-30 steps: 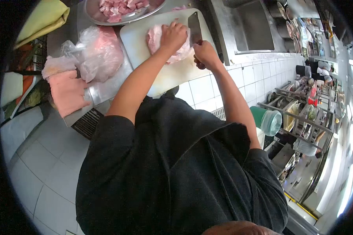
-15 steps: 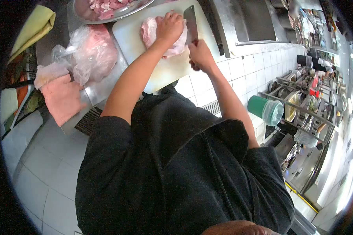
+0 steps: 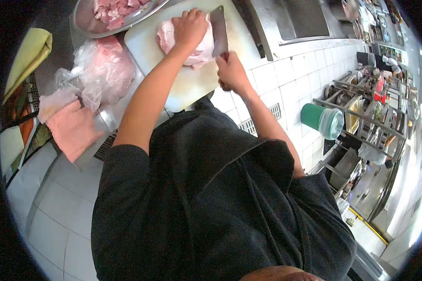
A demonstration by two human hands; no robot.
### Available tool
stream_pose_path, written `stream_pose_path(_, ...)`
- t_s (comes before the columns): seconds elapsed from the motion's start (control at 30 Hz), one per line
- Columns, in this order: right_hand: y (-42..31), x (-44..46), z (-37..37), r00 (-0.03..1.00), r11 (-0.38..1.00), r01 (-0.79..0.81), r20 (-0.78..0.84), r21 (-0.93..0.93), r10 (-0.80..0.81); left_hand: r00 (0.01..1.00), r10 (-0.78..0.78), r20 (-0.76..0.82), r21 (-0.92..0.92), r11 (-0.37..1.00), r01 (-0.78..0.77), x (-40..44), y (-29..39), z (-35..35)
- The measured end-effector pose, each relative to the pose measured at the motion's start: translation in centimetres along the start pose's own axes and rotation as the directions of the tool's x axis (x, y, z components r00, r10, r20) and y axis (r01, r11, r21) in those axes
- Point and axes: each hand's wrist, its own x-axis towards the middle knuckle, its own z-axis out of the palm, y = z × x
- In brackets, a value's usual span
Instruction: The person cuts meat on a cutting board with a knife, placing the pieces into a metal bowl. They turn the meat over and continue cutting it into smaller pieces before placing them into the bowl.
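A large piece of pale pink raw meat (image 3: 200, 55) lies on the white cutting board (image 3: 173, 91) at the top of the view. Bent over its upper part, my left hand (image 3: 191, 29) holds it down with the fingers closed against it. My right hand (image 3: 231, 72) is wrapped round the handle of a cleaver (image 3: 219, 32). The broad blade stands at the meat's right side, close against it; whether its edge is inside the meat I cannot tell. The handle is mostly hidden by my fingers.
A metal bowl (image 3: 86, 29) of cut meat stands above left. Beside the board lie a plastic bag of meat (image 3: 109, 70) and a pink cloth (image 3: 72, 129). A green bucket (image 3: 312, 116) and metal racks (image 3: 361, 114) are on the right, with people farther off.
The whole scene has shifted slightly left as the camera moved. My right hand and the cleaver sit a little lower in view; the left hand keeps its hold on the meat.
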Motion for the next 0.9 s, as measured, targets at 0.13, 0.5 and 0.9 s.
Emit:
stream_pose_path(0.13, 1.0, -5.7, 0.5, 0.995, 0.960, 0.019, -0.084, -0.278, -0.044, 0.997, -0.030, 0.074, -0.024, 0.999, 0.032, 0.2, -0.1, -0.3)
stream_pose_path(0.5, 0.4, -1.5, 1.2, 0.996, 0.982, 0.025, -0.075, -0.189, -0.039, 0.998, -0.054, 0.030, -0.030, 0.998, 0.054, 0.7, -1.3, 0.3)
stream_pose_path(0.9, 1.0, 4.4, 2.4, 0.983, 0.969, 0.159, -0.064, -0.187, -0.174, 0.995, -0.033, 0.090, -0.001, 0.999, 0.033, 1.4, -2.3, -0.4)
